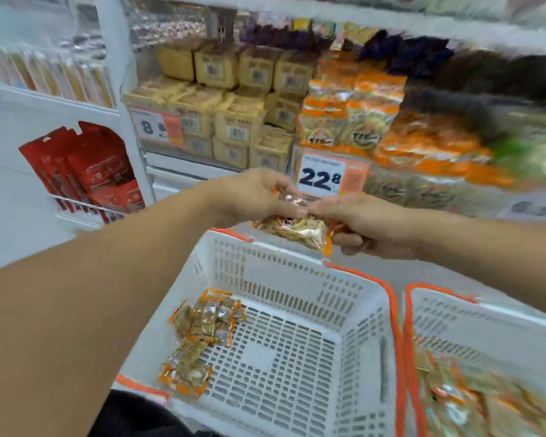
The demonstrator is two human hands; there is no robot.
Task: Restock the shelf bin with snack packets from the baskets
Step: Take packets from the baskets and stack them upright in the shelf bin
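Both the left hand (259,193) and right hand (360,225) pinch one clear orange-edged snack packet (297,230) above the white perforated plastic basket (297,342). Loose fingertips could let that slippery packet drop back.

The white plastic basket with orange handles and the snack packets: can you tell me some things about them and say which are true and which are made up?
1. Both hands hold one clear, orange-edged snack packet above the white plastic basket. True: left hand, right hand.
2. That basket is full to the top. False: only a few small packets lie in its left corner.
3. The price sign behind the hands reads 22.8. True.
4. The red packages sit in the basket. False: they stand in a wire rack at the left.
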